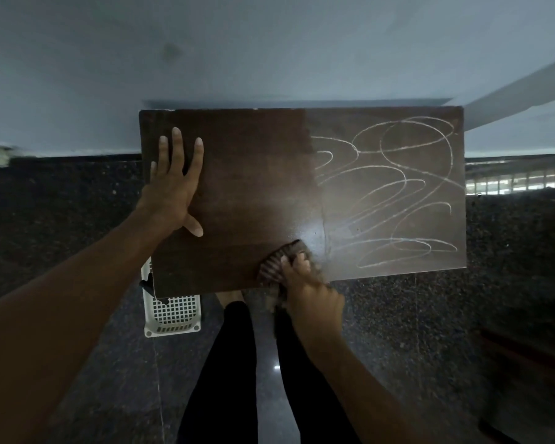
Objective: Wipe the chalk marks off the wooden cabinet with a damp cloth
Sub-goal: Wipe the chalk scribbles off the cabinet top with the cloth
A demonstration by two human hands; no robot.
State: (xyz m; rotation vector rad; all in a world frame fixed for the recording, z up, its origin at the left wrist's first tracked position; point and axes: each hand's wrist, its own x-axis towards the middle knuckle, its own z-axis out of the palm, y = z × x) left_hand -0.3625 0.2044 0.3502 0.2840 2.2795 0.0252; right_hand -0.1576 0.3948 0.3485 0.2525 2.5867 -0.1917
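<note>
- Looking down from the head camera, you see the top of a wooden cabinet [253,187]. It stands against a pale wall [269,43] on a dark speckled floor [430,315].
- White chalk marks [388,187] loop and curl over the right half of the top, from near the back edge almost to the front edge.
- The left half of the top is dark brown. A bright shine sits near the middle, close to the front.
- The left hand [173,187] lies flat on the left part of the top, near the left edge. Its fingers are straight and spread out, and it holds nothing.
- The right hand [311,293] is at the front edge of the top, near the middle. Its fingers are curled tight round a cloth [274,264].
- The cloth is dark with stripes and looks blurry. Part of it lies on the wood just left of the chalk marks, and part hangs over the front edge under the hand.
- It is hard to tell if the cloth touches the nearest chalk loops.
- A white basket [173,315] with small square holes sits on the floor and peeks out from below the front left corner of the cabinet.
- The person's legs [231,363] in black trousers stand just in front of the cabinet.
</note>
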